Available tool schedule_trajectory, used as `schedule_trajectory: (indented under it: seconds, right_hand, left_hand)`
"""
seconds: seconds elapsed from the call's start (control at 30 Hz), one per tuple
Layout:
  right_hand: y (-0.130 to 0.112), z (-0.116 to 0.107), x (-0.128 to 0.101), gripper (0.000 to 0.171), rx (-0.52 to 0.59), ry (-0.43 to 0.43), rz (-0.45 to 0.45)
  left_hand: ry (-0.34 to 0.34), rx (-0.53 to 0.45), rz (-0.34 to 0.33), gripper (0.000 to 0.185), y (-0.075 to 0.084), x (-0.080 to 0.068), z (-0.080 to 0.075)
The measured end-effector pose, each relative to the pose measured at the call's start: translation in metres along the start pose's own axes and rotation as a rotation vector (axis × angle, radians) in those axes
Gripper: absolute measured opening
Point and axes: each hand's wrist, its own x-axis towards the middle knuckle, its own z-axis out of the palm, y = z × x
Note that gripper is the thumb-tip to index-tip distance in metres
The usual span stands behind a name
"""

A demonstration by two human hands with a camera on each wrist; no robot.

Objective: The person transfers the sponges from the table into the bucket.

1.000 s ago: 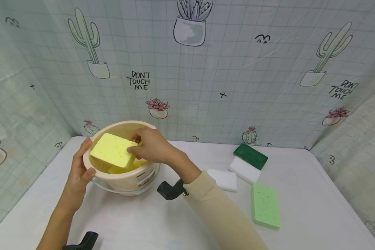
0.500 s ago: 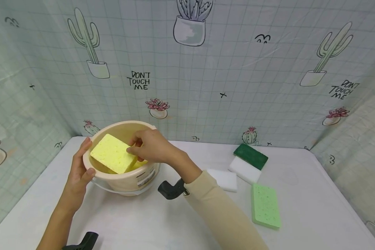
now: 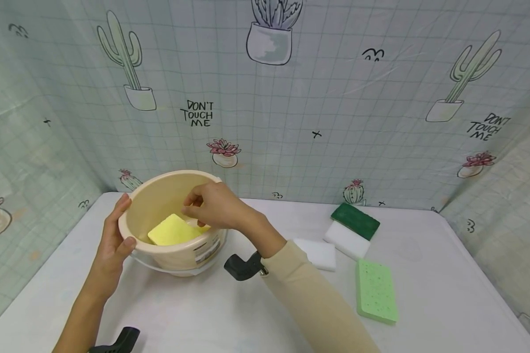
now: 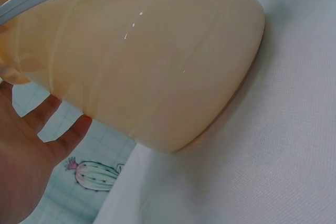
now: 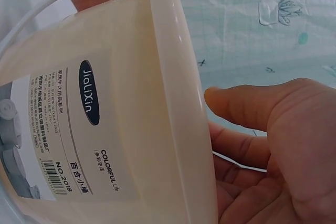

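The yellow rectangular cellulose sponge [image 3: 173, 230] lies tilted inside the round beige plastic bucket [image 3: 159, 196], on other yellow pieces. The right hand [image 3: 214, 206] hovers over the rim, fingers loosely curled and holding nothing; its grip is off the sponge. The left hand [image 3: 112, 245] clasps the bucket's near-left wall, thumb over the rim. A good finish likely means lifting the right hand straight up, clear of the rim, while the left steadies the bucket on the white worktop [image 3: 247, 314].

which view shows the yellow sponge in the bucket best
The head view: it looks down into the bucket, where the yellow sponge lies just below the right hand. Both wrist views show only the bucket's outer wall, so the sponge is hidden there.
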Motion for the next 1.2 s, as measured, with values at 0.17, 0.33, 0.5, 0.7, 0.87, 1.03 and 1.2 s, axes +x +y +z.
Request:
schedule_trajectory:
  seconds: [0.17, 0.33, 0.5, 0.7, 0.87, 1.03, 1.2]
  right_hand:
    - [0.001, -0.001, -0.002, 0.017, 0.026, 0.010, -0.035]
    - [0.002, -0.003, -0.006, 0.019, 0.032, 0.032, -0.099]
    - [0.005, -0.006, -0.012, 0.024, 0.052, 0.053, -0.118]
    - [0.011, -0.011, -0.024, 0.025, 0.079, 0.091, -0.117]
    - [0.017, -0.015, -0.037, 0.025, 0.062, 0.151, -0.139]
    - [0.023, -0.016, -0.050, 0.026, 0.040, 0.216, -0.178]
    - [0.032, -0.020, -0.061, 0.025, 0.039, 0.267, -0.229]
  left_hand:
    - [-0.001, -0.004, 0.002, 0.063, 0.000, 0.000, 0.000]
    - [0.003, -0.010, -0.003, 0.063, 0.000, 0.000, 0.000]
    - [0.004, -0.003, -0.004, 0.063, 0.000, 0.000, 0.000]
    - [-0.004, -0.010, 0.003, 0.063, 0.000, 0.000, 0.000]
    - [0.001, -0.001, 0.000, 0.063, 0.000, 0.000, 0.000]
    - [-0.006, -0.011, 0.015, 0.063, 0.001, 0.000, 0.000]
    - [-0.009, -0.018, 0.022, 0.063, 0.002, 0.000, 0.001]
